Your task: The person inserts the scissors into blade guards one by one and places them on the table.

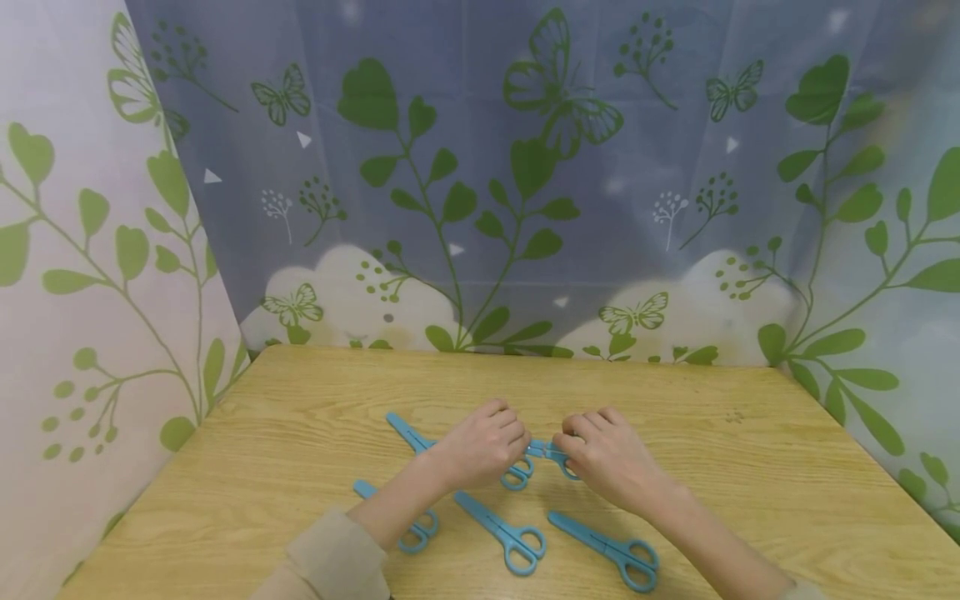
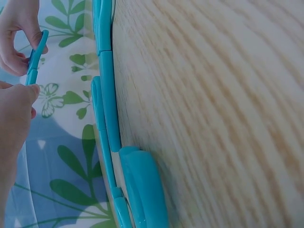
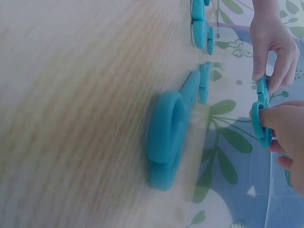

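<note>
A pair of light-blue scissors (image 1: 553, 452) is held between both hands above the table. My left hand (image 1: 483, 442) pinches its blade end, which the fingers mostly hide in the head view. At the loop handles, my right hand (image 1: 611, 458) grips the other end. In the right wrist view, a loop of these scissors (image 3: 256, 121) shows beside the right thumb. The left wrist view has the held scissors (image 2: 41, 47) at its upper left, clear of the wood. Whether the blades are bare or covered, I cannot tell.
Several matching scissors lie on the wooden table (image 1: 750, 467): one pair (image 1: 408, 431) partly under the left hand, another (image 1: 365, 489) crossed by the left forearm, a third (image 1: 480, 510) in front, and one (image 1: 592, 540) near the right forearm. A leaf-patterned cloth (image 1: 465, 167) hangs behind.
</note>
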Tool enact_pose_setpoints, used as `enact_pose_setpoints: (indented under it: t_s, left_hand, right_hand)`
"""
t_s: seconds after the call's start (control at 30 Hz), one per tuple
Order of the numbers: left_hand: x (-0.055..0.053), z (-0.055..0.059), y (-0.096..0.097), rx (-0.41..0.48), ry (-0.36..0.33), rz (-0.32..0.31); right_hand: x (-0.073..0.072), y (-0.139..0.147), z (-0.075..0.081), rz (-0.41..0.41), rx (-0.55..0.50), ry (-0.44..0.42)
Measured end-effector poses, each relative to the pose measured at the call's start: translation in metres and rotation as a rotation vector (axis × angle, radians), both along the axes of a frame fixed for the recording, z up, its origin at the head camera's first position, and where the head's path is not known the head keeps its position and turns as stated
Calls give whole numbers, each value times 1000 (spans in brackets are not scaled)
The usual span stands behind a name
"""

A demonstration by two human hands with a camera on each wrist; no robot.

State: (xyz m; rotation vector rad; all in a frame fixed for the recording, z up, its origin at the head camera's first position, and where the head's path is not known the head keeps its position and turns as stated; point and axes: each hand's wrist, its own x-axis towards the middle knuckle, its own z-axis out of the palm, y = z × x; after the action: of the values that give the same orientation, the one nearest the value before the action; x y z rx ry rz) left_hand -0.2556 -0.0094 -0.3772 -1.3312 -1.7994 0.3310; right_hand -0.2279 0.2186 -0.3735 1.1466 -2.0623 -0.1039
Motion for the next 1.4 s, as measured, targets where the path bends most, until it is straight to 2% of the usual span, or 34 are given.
enact_pose_setpoints:
  t_s: [0.73,0.9,1.07,1.2,1.4]
  left_hand:
    - [0,0,4,-2,-18,-8]
    - [1,0,5,-14,-42,10]
    - [0,2,9,-34,-110,58]
    - [-5,4,13,-28,-137,87]
    - [-14,8,22,-18,-178,106]
  right_hand:
    - [0,1,0,-16,22,16]
    - [1,2,0,-30,31,1]
    - [2,3,0,-79,33,-66]
    - [1,5,0,-111,5,-145]
    - [1,10,1,-165,-50,-301]
